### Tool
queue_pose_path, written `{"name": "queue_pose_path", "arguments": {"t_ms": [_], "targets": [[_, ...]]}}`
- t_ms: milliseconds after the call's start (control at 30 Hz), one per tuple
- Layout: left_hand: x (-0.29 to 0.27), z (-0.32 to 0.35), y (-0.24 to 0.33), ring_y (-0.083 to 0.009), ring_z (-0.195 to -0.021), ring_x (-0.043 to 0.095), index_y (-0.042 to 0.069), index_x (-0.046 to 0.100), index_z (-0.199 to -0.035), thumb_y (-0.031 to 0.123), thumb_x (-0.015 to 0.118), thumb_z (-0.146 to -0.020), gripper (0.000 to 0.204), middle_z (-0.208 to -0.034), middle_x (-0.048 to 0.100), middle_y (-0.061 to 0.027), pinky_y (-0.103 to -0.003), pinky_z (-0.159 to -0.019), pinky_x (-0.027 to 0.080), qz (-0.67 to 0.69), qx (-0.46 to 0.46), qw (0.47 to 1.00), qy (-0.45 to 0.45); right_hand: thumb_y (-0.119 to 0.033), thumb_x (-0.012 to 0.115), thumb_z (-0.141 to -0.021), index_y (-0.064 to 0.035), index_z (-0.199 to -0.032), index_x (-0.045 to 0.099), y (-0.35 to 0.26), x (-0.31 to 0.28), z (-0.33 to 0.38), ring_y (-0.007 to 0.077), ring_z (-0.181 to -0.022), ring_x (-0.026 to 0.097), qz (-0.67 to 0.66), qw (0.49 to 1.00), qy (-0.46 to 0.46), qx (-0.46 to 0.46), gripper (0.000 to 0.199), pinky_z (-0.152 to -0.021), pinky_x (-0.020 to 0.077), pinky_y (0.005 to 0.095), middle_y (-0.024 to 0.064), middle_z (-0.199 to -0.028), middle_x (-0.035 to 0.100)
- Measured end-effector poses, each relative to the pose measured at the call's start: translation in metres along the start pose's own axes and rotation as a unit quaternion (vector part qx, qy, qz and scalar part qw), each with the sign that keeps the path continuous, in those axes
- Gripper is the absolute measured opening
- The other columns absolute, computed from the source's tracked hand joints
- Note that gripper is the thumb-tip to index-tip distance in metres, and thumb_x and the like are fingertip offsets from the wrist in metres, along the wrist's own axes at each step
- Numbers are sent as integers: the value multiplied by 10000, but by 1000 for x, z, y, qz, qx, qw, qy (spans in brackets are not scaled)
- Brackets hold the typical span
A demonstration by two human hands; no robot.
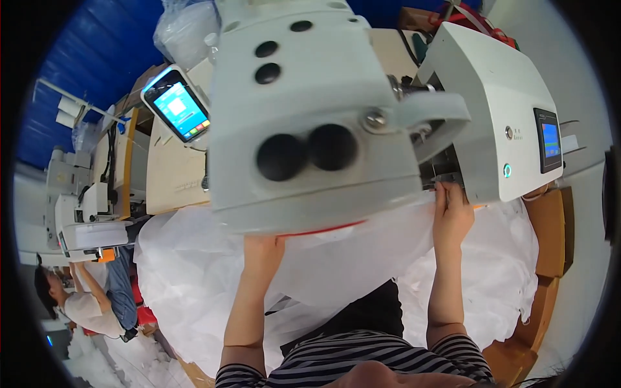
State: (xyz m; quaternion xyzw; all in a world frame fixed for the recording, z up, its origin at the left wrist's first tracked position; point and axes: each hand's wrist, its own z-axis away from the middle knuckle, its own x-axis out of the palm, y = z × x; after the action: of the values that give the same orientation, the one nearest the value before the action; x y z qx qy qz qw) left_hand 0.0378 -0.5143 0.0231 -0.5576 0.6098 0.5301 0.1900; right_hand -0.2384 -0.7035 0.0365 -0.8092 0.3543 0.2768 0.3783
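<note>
A large white sewing machine head [317, 194] fills the middle of the view and hides much of what lies beneath it. My left hand [262, 251] reaches under its front edge, so the fingers are out of sight. To the right, my right hand [453, 213] has its fingers pinched together at a small metal part beside a white box-shaped unit [479, 97]. What the pinch holds, if anything, is too small to make out. Sheer white fabric [336, 271] runs below both hands and spreads over my lap in loose folds.
A tilted touchscreen [176, 107] stands on the wooden table [174, 174] at left. Behind it hangs a clear plastic bag [184, 32]. Far left, a co-worker [90, 304] sits by another white machine [84, 226]. Brown cardboard boxes [540, 310] line the right side.
</note>
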Motion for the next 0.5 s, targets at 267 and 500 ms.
{"name": "queue_pose_path", "arguments": {"t_ms": [267, 500], "targets": [[-30, 18, 20, -385, -858, 556, -5, 618, -822, -13, 605, -673, 151, -969, 603, -189, -442, -768, 449, -92, -81, 992, 1, -64, 612, -813, -31, -909, 586, -2, -34, 42, 280, -781, 518, 14, 995, 76, -65, 105, -763, 400, 393, 97, -830, 570], [-55, 41, -33, -387, -948, 540, 4, 612, -902, -125, 423, -581, 395, -972, 597, -166, -408, -835, 446, -132, -135, 980, 65, -81, 672, -708, -91, -900, 579, -88, -13, 43, 259, -816, 548, -179, 958, -21, -225, 213, -737, 405, 413, 85, -948, 588]]}}
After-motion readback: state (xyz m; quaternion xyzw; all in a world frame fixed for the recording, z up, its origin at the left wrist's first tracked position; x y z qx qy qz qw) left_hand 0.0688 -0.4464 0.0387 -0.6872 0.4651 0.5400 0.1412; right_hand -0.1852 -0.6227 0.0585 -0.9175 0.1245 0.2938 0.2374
